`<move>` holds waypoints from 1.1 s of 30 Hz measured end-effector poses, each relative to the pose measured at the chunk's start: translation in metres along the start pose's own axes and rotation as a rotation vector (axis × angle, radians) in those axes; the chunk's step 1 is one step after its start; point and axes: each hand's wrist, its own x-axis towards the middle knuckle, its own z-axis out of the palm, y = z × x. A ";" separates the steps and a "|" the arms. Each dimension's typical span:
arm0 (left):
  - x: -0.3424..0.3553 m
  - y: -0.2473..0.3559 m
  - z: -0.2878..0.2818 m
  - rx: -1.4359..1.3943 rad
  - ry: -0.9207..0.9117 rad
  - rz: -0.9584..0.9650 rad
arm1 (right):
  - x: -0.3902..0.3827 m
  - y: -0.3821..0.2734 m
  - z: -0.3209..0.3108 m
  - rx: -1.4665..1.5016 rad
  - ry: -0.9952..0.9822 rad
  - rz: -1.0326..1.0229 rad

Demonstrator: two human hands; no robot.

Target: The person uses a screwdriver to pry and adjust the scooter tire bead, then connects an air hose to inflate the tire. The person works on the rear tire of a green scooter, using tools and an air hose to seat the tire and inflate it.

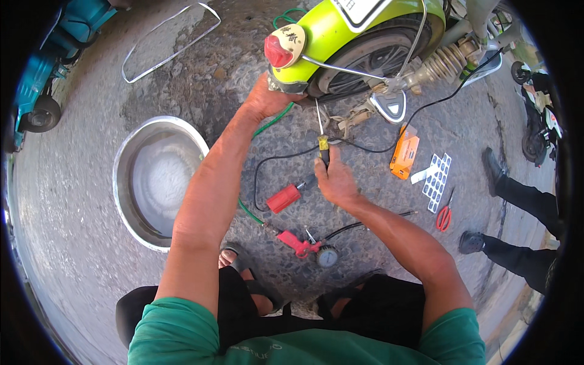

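Note:
My left hand is closed around the lower edge of the rear tyre, just under the lime-green fender and its red-lensed lamp, with its fingertips partly hidden. My right hand grips the black and yellow handle of a screwdriver, whose metal shaft reaches up to that tyre. A red-ended tool lies beside my right hand. Below it are a pink inflator gun with a round gauge and its hoses. A green hose and a black cable run across the ground.
A steel basin holding liquid sits left. An orange box, patch sheet and red-handled scissors lie right, near another person's legs. A silver wire loop, teal vehicle and dark scooter stand or lie farther out.

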 end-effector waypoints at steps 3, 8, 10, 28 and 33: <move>0.001 0.011 0.001 0.072 -0.019 -0.045 | 0.004 0.007 0.010 0.051 0.002 0.035; -0.013 0.009 0.006 -0.049 0.034 0.009 | 0.005 0.007 0.009 0.087 0.022 0.009; -0.020 0.007 0.010 -0.150 0.132 0.058 | 0.006 0.007 0.003 0.075 0.027 0.004; -0.009 -0.004 0.012 -0.262 0.103 0.098 | 0.011 -0.005 -0.053 -0.159 0.096 0.003; -0.020 -0.010 0.016 -0.397 0.105 -0.004 | -0.017 -0.027 -0.083 -0.375 -0.169 0.050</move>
